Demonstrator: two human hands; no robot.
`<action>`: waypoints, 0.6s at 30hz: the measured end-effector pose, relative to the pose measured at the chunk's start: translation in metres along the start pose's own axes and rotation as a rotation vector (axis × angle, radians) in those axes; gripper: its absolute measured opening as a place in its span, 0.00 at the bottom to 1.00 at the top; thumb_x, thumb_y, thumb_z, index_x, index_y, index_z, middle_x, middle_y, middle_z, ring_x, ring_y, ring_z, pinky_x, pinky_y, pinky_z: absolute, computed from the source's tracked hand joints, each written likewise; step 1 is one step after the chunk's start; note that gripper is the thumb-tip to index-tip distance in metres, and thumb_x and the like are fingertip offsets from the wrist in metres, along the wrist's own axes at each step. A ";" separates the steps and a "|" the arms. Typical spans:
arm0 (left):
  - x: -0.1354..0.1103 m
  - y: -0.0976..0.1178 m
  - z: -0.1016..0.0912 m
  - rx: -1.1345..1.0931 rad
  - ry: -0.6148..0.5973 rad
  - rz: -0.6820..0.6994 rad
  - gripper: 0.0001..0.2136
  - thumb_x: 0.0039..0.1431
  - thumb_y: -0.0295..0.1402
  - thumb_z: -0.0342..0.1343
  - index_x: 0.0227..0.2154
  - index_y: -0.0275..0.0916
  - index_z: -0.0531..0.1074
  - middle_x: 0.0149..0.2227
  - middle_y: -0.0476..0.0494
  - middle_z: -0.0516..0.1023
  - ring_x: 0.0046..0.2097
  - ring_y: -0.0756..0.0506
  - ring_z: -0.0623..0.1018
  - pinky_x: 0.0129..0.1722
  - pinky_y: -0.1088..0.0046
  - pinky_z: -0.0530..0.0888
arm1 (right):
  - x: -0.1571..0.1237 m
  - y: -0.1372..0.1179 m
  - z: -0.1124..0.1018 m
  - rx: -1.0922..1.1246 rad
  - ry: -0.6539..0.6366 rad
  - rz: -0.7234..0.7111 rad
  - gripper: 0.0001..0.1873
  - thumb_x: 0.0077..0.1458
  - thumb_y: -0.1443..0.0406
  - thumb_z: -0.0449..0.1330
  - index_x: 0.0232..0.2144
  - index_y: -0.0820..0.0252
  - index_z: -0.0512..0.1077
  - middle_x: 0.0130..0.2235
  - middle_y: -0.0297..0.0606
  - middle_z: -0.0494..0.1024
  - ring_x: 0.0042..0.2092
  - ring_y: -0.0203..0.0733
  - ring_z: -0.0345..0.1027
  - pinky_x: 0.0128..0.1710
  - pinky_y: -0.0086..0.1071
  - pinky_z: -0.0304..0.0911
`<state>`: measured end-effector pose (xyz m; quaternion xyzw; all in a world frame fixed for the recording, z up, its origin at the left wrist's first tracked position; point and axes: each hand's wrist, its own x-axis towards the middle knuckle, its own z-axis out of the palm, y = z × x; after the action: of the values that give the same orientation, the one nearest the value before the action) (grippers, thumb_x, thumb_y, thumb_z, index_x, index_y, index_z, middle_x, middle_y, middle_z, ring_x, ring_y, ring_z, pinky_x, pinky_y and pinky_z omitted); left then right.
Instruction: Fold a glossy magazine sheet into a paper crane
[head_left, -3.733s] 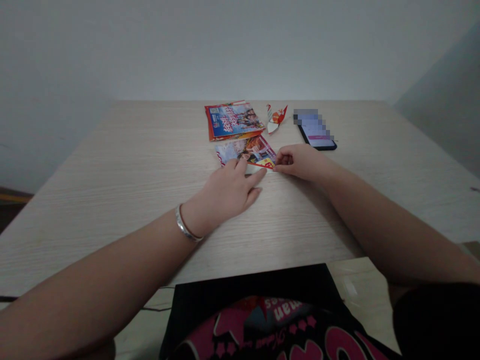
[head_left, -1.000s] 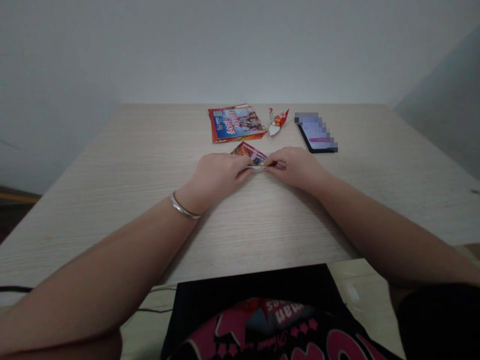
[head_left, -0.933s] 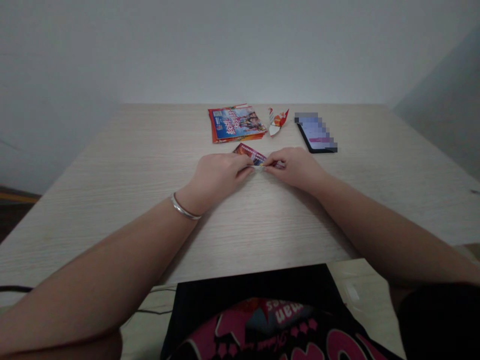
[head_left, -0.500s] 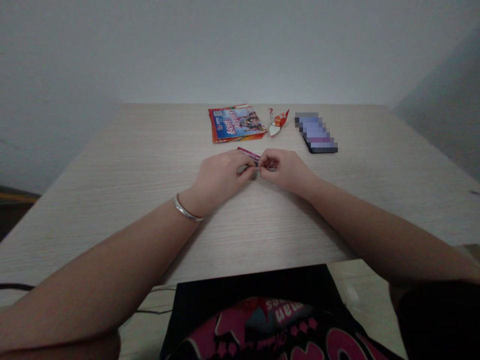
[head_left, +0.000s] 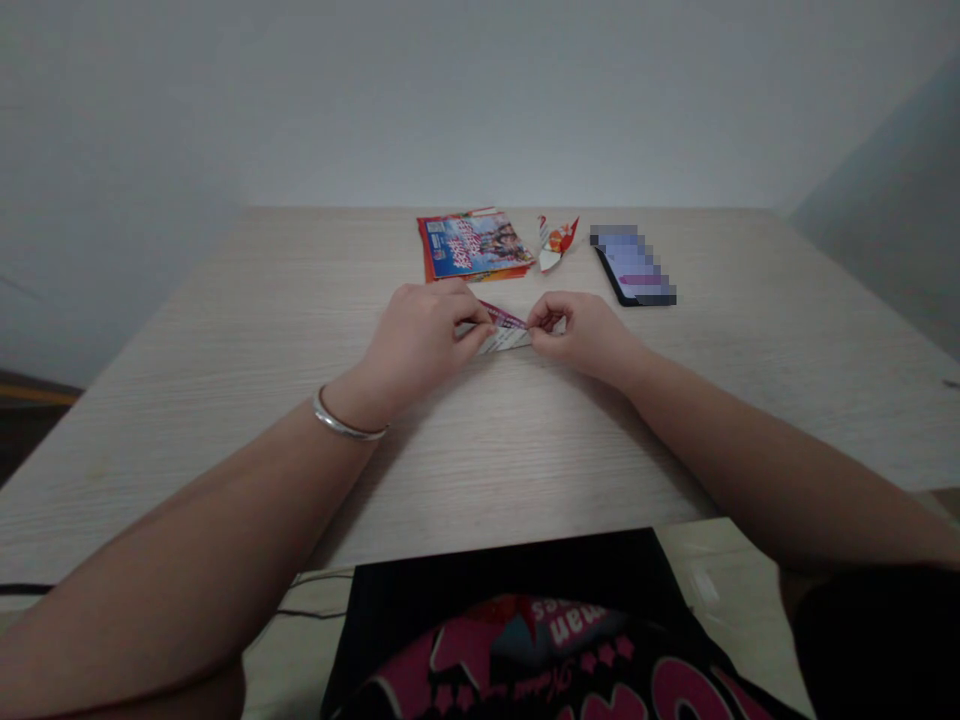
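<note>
- Pale wood-grain table (head_left: 247, 340) is seen from the head view, backed by a plain grey-white wall (head_left: 480, 100). Its near edge is met by a black garment with pink print (head_left: 555, 640).
- A folded paper piece (head_left: 505, 330), printed red and purple on top and white beneath, is held near the table's middle, straight ahead of the person and between both hands.
- Its long axis is laid across the view from left to right, with the left end set slightly higher and farther away.
- The left hand (head_left: 420, 335) is closed on the left end, with thumb and fingertips pinched over it. A silver bracelet (head_left: 341, 425) is worn on that wrist.
- The right hand (head_left: 585, 332) is pinched on the right end with thumb and forefinger, and the other fingers are curled in.
- Both hands are equally near, each touching its own end, and only the short visible span of paper is left between them. Whether the paper rests on the table or is lifted just off it cannot be told.
- Beyond the hands, three things are lined along the far side: a stack of colourful printed sheets (head_left: 472, 245), a small folded paper figure (head_left: 555, 243) just right of it, and a phone (head_left: 634, 270) farther right.
- Counted: two hands, one folded piece held, one stack (its sheets cannot be counted), one folded figure, one phone, one bracelet.
- A thin dark cable (head_left: 307, 580) is seen below the table's near edge at the left.
</note>
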<state>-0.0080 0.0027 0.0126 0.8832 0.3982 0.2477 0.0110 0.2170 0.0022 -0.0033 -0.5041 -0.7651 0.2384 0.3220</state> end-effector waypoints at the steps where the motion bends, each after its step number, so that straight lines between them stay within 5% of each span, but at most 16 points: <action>1: 0.000 0.000 -0.001 0.008 -0.007 0.000 0.12 0.65 0.33 0.53 0.34 0.38 0.82 0.37 0.41 0.83 0.39 0.43 0.79 0.41 0.66 0.73 | 0.000 0.001 -0.001 -0.016 -0.008 -0.002 0.02 0.48 0.69 0.64 0.27 0.59 0.78 0.28 0.35 0.80 0.30 0.38 0.69 0.35 0.33 0.62; 18: 0.001 -0.011 -0.015 0.100 -0.026 -0.056 0.12 0.65 0.35 0.52 0.36 0.41 0.81 0.39 0.41 0.83 0.43 0.40 0.80 0.43 0.64 0.74 | 0.004 0.034 -0.015 -0.110 0.080 -0.177 0.02 0.46 0.69 0.64 0.25 0.57 0.76 0.34 0.39 0.79 0.36 0.42 0.71 0.38 0.36 0.66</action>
<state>-0.0221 0.0083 0.0238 0.8742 0.4345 0.2157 -0.0212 0.2477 0.0190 -0.0155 -0.4606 -0.8051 0.1464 0.3439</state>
